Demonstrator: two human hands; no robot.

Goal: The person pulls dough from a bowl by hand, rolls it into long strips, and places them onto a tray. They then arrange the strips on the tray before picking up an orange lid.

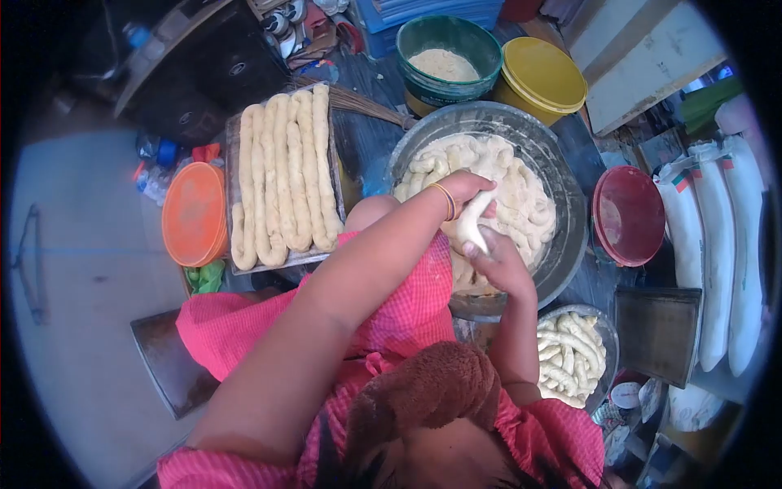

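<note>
A short roll of pale dough (471,222) is held between my two hands above a big grey basin (570,244). My left hand (466,189), with bands at the wrist, is closed round its upper part. Lower down, my right hand (501,262) has its fingers closed on the other end. Many floury lumps of dough (521,200) lie in the basin beneath. To the left, a tray (285,261) bears several long dough ropes (281,175) side by side. Near my right forearm, a bowl (609,334) holds a heap of thinner dough strips (568,354).
Behind the basin stand a green bucket (407,69) with flour-like powder inside and a yellow lidded bucket (546,73). A red bucket (627,216) and a dark tray (658,334) are at the right. An orange lid (194,213) and a broom (366,106) flank the dough tray.
</note>
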